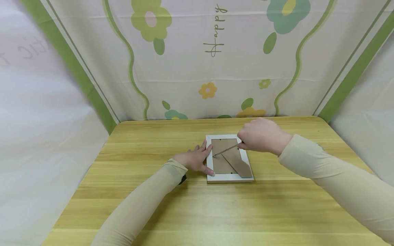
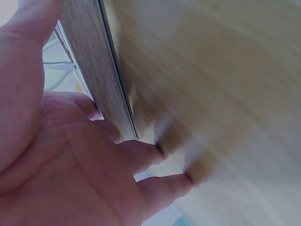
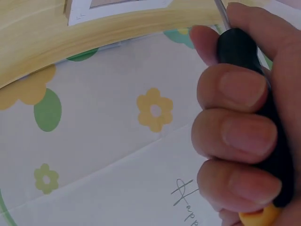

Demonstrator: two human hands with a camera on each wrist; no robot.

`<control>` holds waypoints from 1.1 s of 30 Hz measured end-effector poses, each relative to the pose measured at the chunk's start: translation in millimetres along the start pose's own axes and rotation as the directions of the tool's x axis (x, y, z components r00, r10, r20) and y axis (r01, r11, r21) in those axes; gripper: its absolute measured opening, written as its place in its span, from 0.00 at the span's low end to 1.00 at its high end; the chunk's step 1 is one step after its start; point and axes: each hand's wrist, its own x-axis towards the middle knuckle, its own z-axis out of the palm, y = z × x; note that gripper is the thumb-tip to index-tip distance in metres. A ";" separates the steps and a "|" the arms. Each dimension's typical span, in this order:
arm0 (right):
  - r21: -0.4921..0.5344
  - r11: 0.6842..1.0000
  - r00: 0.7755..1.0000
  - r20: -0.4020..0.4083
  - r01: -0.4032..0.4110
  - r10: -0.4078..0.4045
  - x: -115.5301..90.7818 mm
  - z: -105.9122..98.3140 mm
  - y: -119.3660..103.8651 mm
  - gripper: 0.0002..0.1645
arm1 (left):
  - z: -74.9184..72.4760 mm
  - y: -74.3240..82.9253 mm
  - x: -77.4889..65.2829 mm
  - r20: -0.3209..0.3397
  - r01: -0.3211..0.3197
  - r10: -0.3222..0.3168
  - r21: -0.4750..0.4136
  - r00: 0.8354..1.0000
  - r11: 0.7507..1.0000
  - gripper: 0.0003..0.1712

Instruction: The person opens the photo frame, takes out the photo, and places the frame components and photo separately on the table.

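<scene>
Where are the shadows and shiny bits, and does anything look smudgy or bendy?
Head view: soft, pale shine on the near part of the table; left wrist view: dimmer, wood grain smudgy, soft shadows beside two fingertips of the left hand; right wrist view: the table's edge looks curved, perhaps because of the lens.

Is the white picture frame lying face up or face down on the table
Face down: the white picture frame lies with its brown backing and stand flap uppermost.
</scene>
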 end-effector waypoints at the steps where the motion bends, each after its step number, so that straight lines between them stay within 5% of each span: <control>1: -0.006 1.000 1.000 -0.005 0.001 -0.001 0.1 -1.0 -1.7 0.26 | 0.0 -0.2 -0.1 0.000 0.001 -0.001 0.001 1.000 1.000 0.66; 9: -0.074 0.997 1.000 -0.012 -0.009 0.008 2.4 -8.1 -15.3 0.30 | 0.2 -1.8 -0.6 -0.002 0.001 -0.001 0.004 1.000 1.000 0.66; 15: 0.187 0.978 0.994 0.085 -0.090 0.075 -9.8 7.1 4.5 0.23 | 2.0 -2.0 -1.2 -0.006 -0.010 0.010 0.000 1.000 1.000 0.66; 19: 0.453 0.885 0.986 0.162 -0.107 0.037 -27.8 26.9 22.8 0.15 | 2.5 -2.2 -1.6 -0.015 -0.011 0.011 0.011 1.000 1.000 0.66; 26: 0.751 0.605 0.953 0.301 -0.265 0.043 -58.0 49.5 24.7 0.20 | 2.4 -5.4 -1.6 -0.031 -0.020 0.020 0.009 0.999 1.000 0.67; 29: 0.771 0.582 0.957 0.284 -0.259 0.051 -61.7 56.2 20.0 0.21 | 2.4 -6.4 -0.8 -0.034 -0.022 0.023 0.009 0.999 1.000 0.67; 33: 0.755 0.609 0.966 0.244 -0.244 0.085 -62.8 60.4 17.9 0.21 | 2.9 -6.7 -0.1 -0.034 -0.027 0.027 0.018 0.999 0.999 0.67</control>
